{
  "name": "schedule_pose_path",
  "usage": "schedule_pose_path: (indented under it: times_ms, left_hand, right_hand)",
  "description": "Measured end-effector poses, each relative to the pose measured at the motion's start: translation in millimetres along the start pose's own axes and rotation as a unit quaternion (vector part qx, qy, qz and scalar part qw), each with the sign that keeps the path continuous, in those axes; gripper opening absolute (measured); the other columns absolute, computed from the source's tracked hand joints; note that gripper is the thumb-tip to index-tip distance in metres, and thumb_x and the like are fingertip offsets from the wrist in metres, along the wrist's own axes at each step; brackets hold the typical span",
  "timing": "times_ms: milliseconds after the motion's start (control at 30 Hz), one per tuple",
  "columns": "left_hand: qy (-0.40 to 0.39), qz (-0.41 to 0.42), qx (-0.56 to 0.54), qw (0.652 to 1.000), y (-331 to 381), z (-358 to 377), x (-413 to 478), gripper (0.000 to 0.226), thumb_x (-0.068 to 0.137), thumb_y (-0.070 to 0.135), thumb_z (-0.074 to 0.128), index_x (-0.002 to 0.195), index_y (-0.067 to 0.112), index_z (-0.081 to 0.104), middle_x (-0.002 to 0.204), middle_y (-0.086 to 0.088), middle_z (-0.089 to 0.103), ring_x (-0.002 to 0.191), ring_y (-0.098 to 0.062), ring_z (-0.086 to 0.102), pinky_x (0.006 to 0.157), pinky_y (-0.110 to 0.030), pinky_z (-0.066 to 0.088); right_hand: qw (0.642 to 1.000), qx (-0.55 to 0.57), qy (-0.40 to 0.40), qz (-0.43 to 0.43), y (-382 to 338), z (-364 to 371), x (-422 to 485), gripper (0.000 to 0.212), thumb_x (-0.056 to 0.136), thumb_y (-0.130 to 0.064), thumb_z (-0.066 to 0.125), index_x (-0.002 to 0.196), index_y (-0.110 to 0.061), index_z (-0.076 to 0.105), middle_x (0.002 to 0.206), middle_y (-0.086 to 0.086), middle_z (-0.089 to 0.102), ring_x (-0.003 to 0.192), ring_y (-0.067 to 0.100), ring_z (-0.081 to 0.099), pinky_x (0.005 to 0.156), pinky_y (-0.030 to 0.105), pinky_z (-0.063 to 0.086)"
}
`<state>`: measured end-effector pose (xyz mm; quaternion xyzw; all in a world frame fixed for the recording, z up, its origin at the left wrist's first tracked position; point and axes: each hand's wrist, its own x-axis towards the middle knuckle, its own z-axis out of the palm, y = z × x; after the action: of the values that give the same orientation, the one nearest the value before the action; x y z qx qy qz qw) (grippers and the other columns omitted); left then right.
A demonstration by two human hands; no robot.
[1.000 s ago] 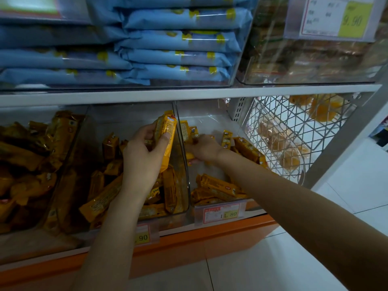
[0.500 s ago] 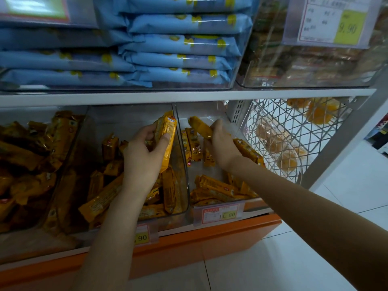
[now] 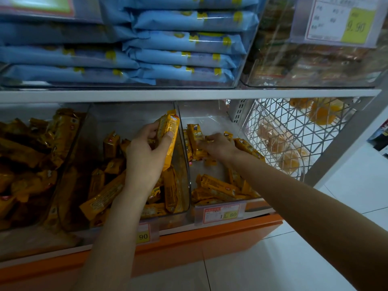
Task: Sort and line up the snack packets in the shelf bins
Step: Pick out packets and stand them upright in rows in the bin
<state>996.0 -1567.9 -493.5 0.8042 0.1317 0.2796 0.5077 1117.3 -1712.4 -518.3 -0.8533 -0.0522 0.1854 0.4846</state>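
My left hand (image 3: 147, 156) grips a small stack of orange snack packets (image 3: 169, 135), held upright above the middle clear bin (image 3: 184, 185). Loose orange packets (image 3: 102, 198) lie jumbled in that bin. My right hand (image 3: 218, 147) reaches deep into the right clear bin (image 3: 212, 120), its fingers curled round orange packets (image 3: 196, 141) standing at the back. More packets (image 3: 218, 185) lie flat at the front of the right bin. A third bin (image 3: 27, 156) on the left is full of the same packets.
Blue packets (image 3: 184, 43) are stacked in a clear bin on the shelf above. A wire basket (image 3: 289, 131) with round pastries stands right of the bins. Price tags (image 3: 223, 213) hang on the bin fronts, above the orange shelf base (image 3: 210, 238). White floor tiles lie to the right.
My right hand, which had lifted one packet at the back of the right bin, has gone down among the standing packets. My left hand has kept its stack nearly still.
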Motion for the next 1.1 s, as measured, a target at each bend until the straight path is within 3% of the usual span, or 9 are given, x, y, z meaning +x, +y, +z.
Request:
schedule_pose_path:
  times_ms: [67,200,300,367,567,733,833,1000,1100]
  left_hand:
    - [-0.002,0.001,-0.005,1.000,0,0,0,0.036,0.091,0.030,0.058,0.125,0.018,0.058,0.104,0.005,0.059,0.095,-0.008,0.054,0.061,-0.004,0.038]
    - [-0.002,0.001,-0.004,1.000,0,0,0,0.035,0.091,0.029,0.058,0.125,0.018,0.057,0.104,0.004,0.059,0.090,-0.005,0.053,0.058,-0.001,0.038]
    - [-0.005,0.004,-0.002,1.000,-2,-1,2,0.036,0.091,0.029,0.058,0.125,0.017,0.057,0.104,0.004,0.058,0.090,-0.005,0.053,0.057,0.000,0.038]
    - [-0.008,0.002,-0.007,1.000,-2,0,3,0.036,0.091,0.029,0.058,0.125,0.018,0.057,0.105,0.003,0.059,0.091,-0.008,0.056,0.058,-0.004,0.040]
    - [-0.007,0.002,-0.009,1.000,-1,5,1,0.035,0.092,0.029,0.058,0.125,0.018,0.057,0.093,0.011,0.058,0.077,-0.001,0.056,0.056,-0.003,0.040]
    - [-0.011,0.011,0.005,1.000,-2,5,1,0.035,0.091,0.030,0.057,0.125,0.019,0.057,0.104,0.007,0.058,0.096,-0.006,0.053,0.068,-0.006,0.037]
    - [-0.009,0.009,0.010,1.000,-4,5,2,0.037,0.092,0.031,0.057,0.126,0.018,0.057,0.107,0.006,0.058,0.099,-0.006,0.052,0.065,-0.001,0.036]
    - [-0.006,0.016,0.004,1.000,-1,6,1,0.035,0.092,0.028,0.058,0.125,0.016,0.058,0.099,0.009,0.055,0.091,-0.002,0.049,0.062,0.006,0.032]
    - [-0.007,0.012,0.006,1.000,-2,7,2,0.035,0.092,0.030,0.057,0.124,0.018,0.058,0.100,0.009,0.055,0.095,-0.004,0.049,0.062,0.004,0.034]
  right_hand:
    - [1.000,-0.010,-0.002,0.010,2,3,2,0.042,0.089,-0.027,0.063,0.119,0.001,0.057,0.111,0.015,0.066,0.099,0.025,0.065,0.092,0.042,0.052]
    - [0.997,0.076,0.008,0.021,2,-13,1,0.007,0.089,-0.013,0.063,0.092,-0.008,0.065,0.089,0.008,0.067,0.083,0.022,0.064,0.077,0.033,0.055]
    - [0.991,0.105,0.088,0.006,11,-35,6,0.008,0.087,-0.010,0.063,0.095,-0.008,0.065,0.098,0.016,0.068,0.092,0.031,0.065,0.086,0.046,0.053]
    - [0.991,0.062,0.116,0.023,17,-41,9,0.008,0.087,-0.012,0.063,0.092,-0.006,0.065,0.100,0.019,0.067,0.095,0.035,0.065,0.089,0.050,0.052]
    - [0.972,-0.215,0.090,0.037,15,-24,9,0.026,0.092,-0.015,0.049,0.102,0.004,0.063,0.098,0.016,0.063,0.096,0.031,0.060,0.072,0.028,0.046]
    - [0.961,-0.265,0.069,0.035,5,-19,20,0.031,0.094,-0.022,0.049,0.066,-0.009,0.047,0.074,0.008,0.053,0.078,0.022,0.054,0.053,0.025,0.042]
    - [0.975,-0.215,0.048,0.032,4,-8,28,0.024,0.093,-0.024,0.054,0.092,-0.001,0.060,0.093,0.014,0.064,0.079,0.025,0.064,0.064,0.029,0.053]
    - [0.965,-0.248,0.083,-0.025,0,-3,24,0.028,0.097,-0.018,0.046,0.117,-0.004,0.059,0.115,0.012,0.063,0.105,0.025,0.059,0.046,0.011,0.030]
    - [0.944,-0.317,0.042,-0.075,1,-6,12,0.036,0.101,-0.018,0.037,0.134,-0.006,0.043,0.137,0.015,0.046,0.123,0.028,0.046,0.071,0.017,0.037]
